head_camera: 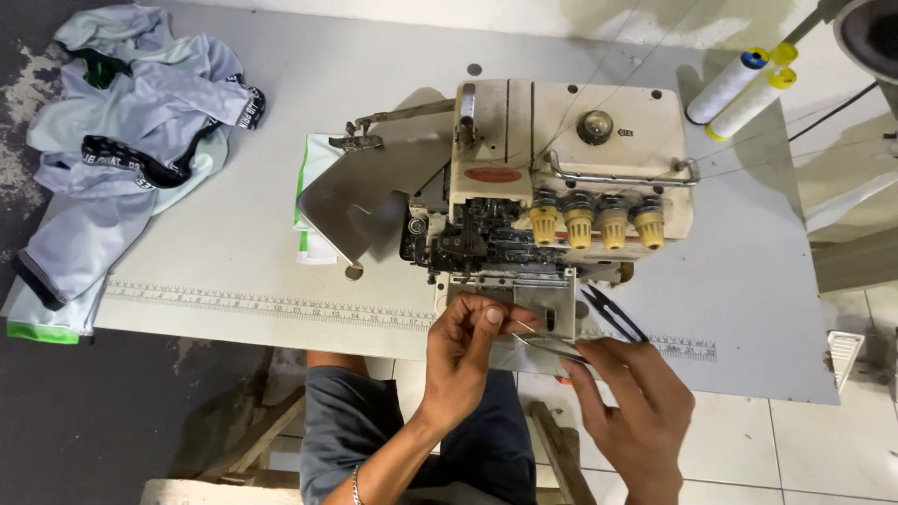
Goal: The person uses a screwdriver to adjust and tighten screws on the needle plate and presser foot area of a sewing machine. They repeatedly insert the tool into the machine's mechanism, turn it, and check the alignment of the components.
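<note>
Left hand: the left hand (470,344) is up at the front edge of the sewing machine (561,187). Its fingers are pinched together, as if on a thin thread, but the thread is too small to see.
Right hand: the right hand (636,397) grips metal tweezers (550,344). The tips point toward the left fingers.
Where the work is: right below the open front of the machine, at the edge of the white table (234,243).
Machine: cream colour, with four yellow knobs (595,224) in a row and a shiny metal plate (360,201) on its left side.
Nearby: small black snips (613,313) lie just beside the right hand. Two white thread cones (744,89) stand at the far right. A pile of pale grey clothes (126,140) sits well apart at the left.
What could go wrong: the thread may slip from the pinch if the fingers loosen. The sharp tweezer tips may poke a finger, because both hands are so close. A sleeve or hand may bump the snips off the table.
</note>
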